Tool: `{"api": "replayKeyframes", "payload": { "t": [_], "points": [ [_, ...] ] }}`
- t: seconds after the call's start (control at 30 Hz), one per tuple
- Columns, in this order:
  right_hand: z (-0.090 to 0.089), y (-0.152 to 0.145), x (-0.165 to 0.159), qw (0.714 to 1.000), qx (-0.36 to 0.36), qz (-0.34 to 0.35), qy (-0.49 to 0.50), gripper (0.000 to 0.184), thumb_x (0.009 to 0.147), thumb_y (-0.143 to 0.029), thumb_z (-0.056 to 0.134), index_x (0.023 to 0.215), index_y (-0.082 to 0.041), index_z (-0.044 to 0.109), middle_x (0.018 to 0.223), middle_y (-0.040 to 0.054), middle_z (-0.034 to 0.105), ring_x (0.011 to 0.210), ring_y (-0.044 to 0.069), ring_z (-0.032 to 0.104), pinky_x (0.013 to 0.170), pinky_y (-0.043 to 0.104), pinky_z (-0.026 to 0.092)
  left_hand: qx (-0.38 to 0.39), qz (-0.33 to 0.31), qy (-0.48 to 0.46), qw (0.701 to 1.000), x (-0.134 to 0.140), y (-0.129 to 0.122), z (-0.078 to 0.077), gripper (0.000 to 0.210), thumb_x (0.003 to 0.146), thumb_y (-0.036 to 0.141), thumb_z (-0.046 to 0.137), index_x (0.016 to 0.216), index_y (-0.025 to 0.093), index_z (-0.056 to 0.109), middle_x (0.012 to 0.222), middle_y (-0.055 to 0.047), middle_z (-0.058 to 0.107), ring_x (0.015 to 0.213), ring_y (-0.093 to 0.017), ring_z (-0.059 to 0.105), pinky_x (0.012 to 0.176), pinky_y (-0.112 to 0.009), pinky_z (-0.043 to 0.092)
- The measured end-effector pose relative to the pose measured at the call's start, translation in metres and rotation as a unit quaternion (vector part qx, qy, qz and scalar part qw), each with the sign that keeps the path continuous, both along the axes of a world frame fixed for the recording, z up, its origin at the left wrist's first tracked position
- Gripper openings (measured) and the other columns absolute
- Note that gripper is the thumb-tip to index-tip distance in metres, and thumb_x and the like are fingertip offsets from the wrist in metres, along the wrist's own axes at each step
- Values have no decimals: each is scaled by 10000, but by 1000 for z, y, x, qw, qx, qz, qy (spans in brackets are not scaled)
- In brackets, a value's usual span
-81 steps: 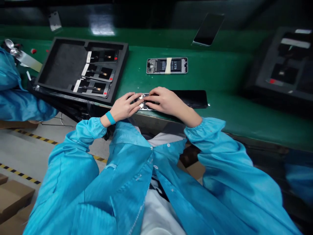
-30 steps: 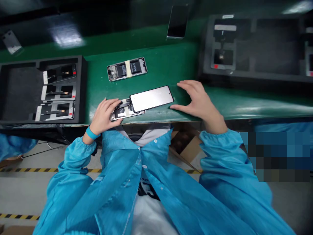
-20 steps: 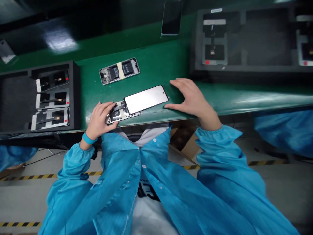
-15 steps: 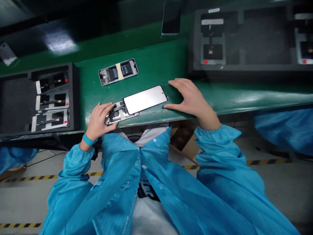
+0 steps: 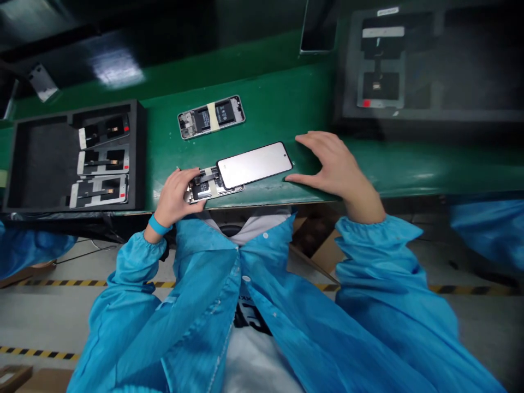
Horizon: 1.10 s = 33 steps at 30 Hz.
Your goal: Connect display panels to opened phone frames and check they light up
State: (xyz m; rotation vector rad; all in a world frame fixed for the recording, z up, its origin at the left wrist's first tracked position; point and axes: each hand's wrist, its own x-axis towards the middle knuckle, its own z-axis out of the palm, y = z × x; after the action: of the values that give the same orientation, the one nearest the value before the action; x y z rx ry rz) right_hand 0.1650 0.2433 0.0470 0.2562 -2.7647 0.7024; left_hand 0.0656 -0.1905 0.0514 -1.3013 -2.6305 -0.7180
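My left hand grips the left end of an opened phone body, which lies near the front edge of the green bench. A phone screen, lit white, overlaps the right part of that body and sits at a slant. To the right of the screen, my right hand is open, its thumb and fingers apart and close to the screen's right end without holding it. Behind these lies a second opened phone body with a strip of pale tape across its battery.
At the left, a black foam tray holds several screen assemblies. Another dark tray with a screen assembly stands at the back right. A dark phone lies at the back, and a pale phone part at the far left.
The whole view has shifted, so bench items appear further right. Relative to the phone, both hands look nearly unchanged. A small mark now shows on the lit screen.
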Motion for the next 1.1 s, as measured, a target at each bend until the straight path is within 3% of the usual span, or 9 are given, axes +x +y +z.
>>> {"api": "replayKeyframes", "payload": {
  "t": [0.13, 0.3, 0.57, 0.73, 1.1],
  "points": [
    [0, -3, 1, 1000, 12, -19, 4, 1044, 880, -947, 578, 1591, -182, 586, 1572, 207, 627, 1518, 430, 541, 1323, 618, 407, -26, 16, -43, 999, -1, 1, 3, 755, 898, 558, 711, 1546, 207, 550, 1551, -167, 666, 1455, -368, 625, 1333, -609, 383],
    [-2, -4, 0, 1000, 17, -18, 18, 1082, 882, -977, 520, 1565, -142, 604, 1547, 240, 637, 1497, 427, 562, 1305, 610, 428, -16, -16, -79, 997, -6, -2, 7, 723, 928, 598, 728, 1518, 209, 579, 1596, -181, 623, 1500, -375, 584, 1331, -604, 375],
    [-3, -5, -1, 999, 24, -32, 11, 1134, 853, -1023, 477, 1560, -147, 609, 1552, 244, 635, 1510, 427, 561, 1315, 598, 418, -40, -23, -57, 997, -4, 6, 12, 828, 923, 476, 737, 1638, 164, 461, 1641, -214, 573, 1537, -398, 544, 1335, -618, 367],
    [-3, -6, 0, 999, 33, -37, -5, 1055, 898, -970, 501, 1571, -162, 588, 1588, 244, 607, 1535, 433, 535, 1312, 596, 420, -41, -45, -32, 998, -5, 14, 15, 748, 898, 352, 727, 1586, 149, 513, 1545, -205, 653, 1447, -383, 622, 1254, -573, 482],
    [-3, -2, 2, 999, 29, -27, -15, 903, 909, -850, 638, 1605, -280, 564, 1589, 154, 620, 1543, 446, 527, 1275, 668, 452, -18, -54, -15, 998, -8, 11, 7, 712, 906, 371, 749, 1548, 144, 542, 1505, -203, 684, 1419, -374, 645, 1219, -547, 524]
  ]
}}
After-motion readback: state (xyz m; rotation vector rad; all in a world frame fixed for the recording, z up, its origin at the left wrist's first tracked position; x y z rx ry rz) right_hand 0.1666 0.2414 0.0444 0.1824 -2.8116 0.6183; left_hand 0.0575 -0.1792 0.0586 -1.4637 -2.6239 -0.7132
